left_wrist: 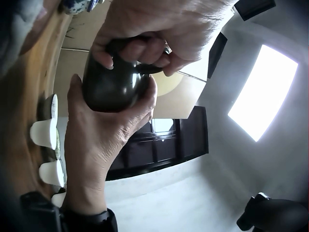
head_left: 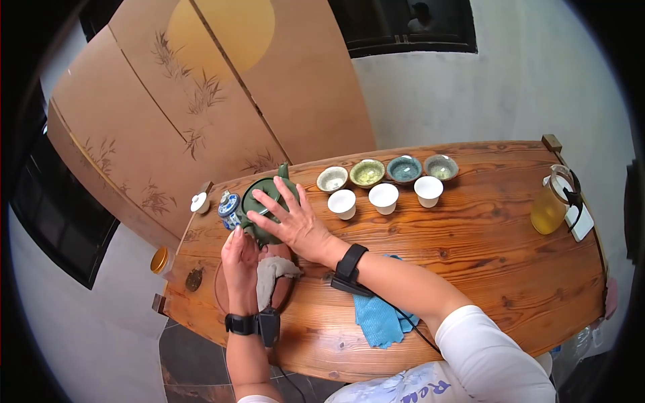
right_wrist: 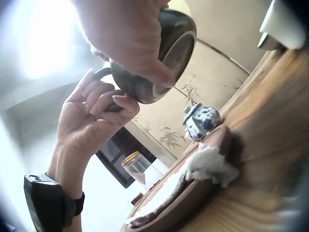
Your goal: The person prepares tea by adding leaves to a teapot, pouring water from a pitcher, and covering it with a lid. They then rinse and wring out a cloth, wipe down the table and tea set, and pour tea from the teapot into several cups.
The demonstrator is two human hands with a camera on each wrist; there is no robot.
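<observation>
A dark green teapot [head_left: 269,195] is held up and tilted above the table's left part. The left hand [head_left: 240,260] curls its fingers round the handle, seen in the left wrist view at the teapot [left_wrist: 113,87] and in the right wrist view, where the left hand [right_wrist: 94,113] grips the loop. Spread fingers of the right hand [head_left: 295,225] lie over the teapot's side; its thumb touches near the base ring of the teapot [right_wrist: 178,53] in the right wrist view. Beneath is a clay tray [head_left: 224,285] with a grey cloth [head_left: 270,277].
Several small bowls [head_left: 404,169] and white cups [head_left: 383,199] stand in rows at the back. A blue-and-white jar [head_left: 229,207] is left of the teapot, a white lidded piece [head_left: 199,203] beyond it. A blue cloth [head_left: 379,316] lies in front; a glass pitcher [head_left: 552,205] stands right.
</observation>
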